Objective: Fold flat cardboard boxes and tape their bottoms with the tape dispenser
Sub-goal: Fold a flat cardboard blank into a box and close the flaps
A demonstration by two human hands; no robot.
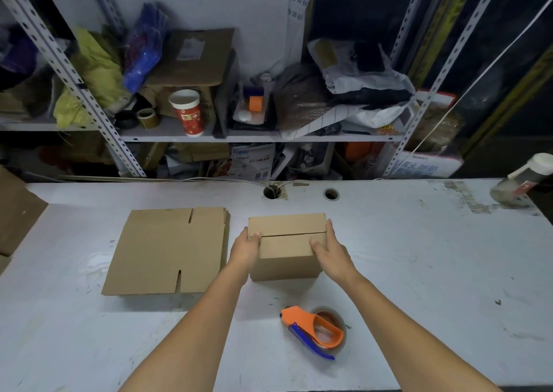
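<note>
- Head view shows the folded box [285, 257] standing on the white table [434, 257], just right of the stack of flat boxes [167, 251]. Its two flaps meet in an untaped seam across the top face.
- The left hand [246, 247] grips the box's left end, thumb pressed on top beside the seam and fingers down the side. The right hand [329, 249] clasps the right end the same way, so the box is squeezed between them.
- The tape dispenser [314, 330] lies on the table nearer the person, apart from the box and held by neither hand. One hand must let go to fetch it, and the flaps, held down only by the thumbs, would likely spring up.
- The seam shows as a dark line. If the flaps are not pushed flush, the tape may bridge a gap or fix the box out of square.
- With only one hand steadying it, the light box could slide on the smooth table or tip as the dispenser drags across, perhaps into the flat stack.
- Whether a free tape end sits ready at the blade cannot be told. If not, the first pass may lay nothing.
</note>
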